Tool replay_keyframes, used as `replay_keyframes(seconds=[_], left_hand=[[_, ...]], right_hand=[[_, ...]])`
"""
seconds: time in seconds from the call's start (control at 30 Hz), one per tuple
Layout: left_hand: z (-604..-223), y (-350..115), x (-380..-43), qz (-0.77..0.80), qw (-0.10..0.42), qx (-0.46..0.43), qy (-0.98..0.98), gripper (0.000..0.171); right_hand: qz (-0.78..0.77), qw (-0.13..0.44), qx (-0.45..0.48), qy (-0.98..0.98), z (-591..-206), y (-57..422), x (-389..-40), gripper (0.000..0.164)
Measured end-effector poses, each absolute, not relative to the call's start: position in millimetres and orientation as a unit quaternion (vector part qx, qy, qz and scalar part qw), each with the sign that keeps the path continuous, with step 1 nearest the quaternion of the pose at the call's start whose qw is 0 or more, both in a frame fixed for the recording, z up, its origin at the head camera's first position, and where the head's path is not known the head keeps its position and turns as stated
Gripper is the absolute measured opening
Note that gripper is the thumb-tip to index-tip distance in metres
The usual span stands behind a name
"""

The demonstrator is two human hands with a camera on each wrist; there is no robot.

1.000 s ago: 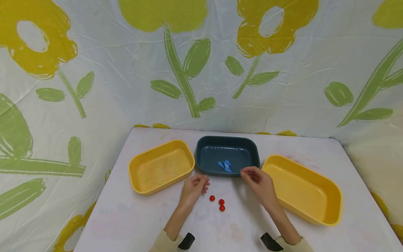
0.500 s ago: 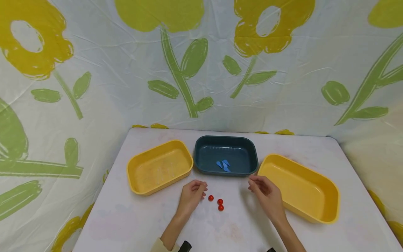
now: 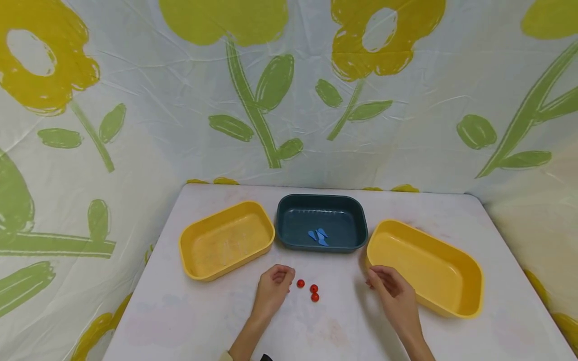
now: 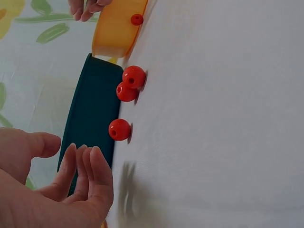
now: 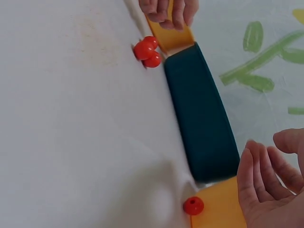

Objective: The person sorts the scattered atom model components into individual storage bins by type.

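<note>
My left hand (image 3: 271,291) hovers just left of three red beads (image 3: 314,297), its thumb and fingers apart and nothing between them in the left wrist view. Beside the near left corner of the right yellow tray (image 3: 474,281) is my right hand (image 3: 399,296), its fingers loosely bent and holding nothing. Another red bead (image 5: 193,205) lies against that tray's near wall in the right wrist view; the right hand seems to hide it in the head view. Each bead has a hole through it.
A dark teal tray (image 3: 289,244) at the back middle holds several small blue drop-shaped pieces (image 3: 321,235). In the left yellow tray (image 3: 194,275) lie several thin clear strips (image 3: 227,252). A flowered cloth (image 3: 189,120) hangs behind the white table (image 3: 180,311).
My right hand has drawn back from the teal tray's front corner, toward me and to the right. My left hand has come slightly nearer to me. The beads and trays stay put.
</note>
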State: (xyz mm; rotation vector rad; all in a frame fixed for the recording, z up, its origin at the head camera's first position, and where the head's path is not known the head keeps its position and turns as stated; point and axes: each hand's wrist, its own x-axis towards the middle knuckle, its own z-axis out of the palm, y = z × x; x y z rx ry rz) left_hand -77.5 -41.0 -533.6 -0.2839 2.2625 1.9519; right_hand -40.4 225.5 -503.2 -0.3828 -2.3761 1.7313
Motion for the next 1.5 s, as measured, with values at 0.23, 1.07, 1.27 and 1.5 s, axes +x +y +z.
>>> replay_keyframes(seconds=[0.23, 1.07, 1.27, 1.5], left_hand=[[-538, -37, -71, 0.634, 0.086, -0.098, 0.763, 0.019], [-541, -24, -65, 0.594, 0.033, -0.074, 0.8, 0.012], [-542, -22, -65, 0.589, 0.028, -0.071, 0.804, 0.01], [-544, -20, -66, 0.586, 0.029, -0.069, 0.807, 0.01]], right_hand=[[0.589, 0.078, -0.183, -0.783, -507, 234, -25, 0.036], [0.658, 0.09, -0.302, -0.684, -523, 259, 0, 0.046], [0.685, 0.064, -0.321, -0.651, -523, 267, 0, 0.055], [0.712, 0.036, -0.365, -0.599, -522, 272, -6, 0.06]])
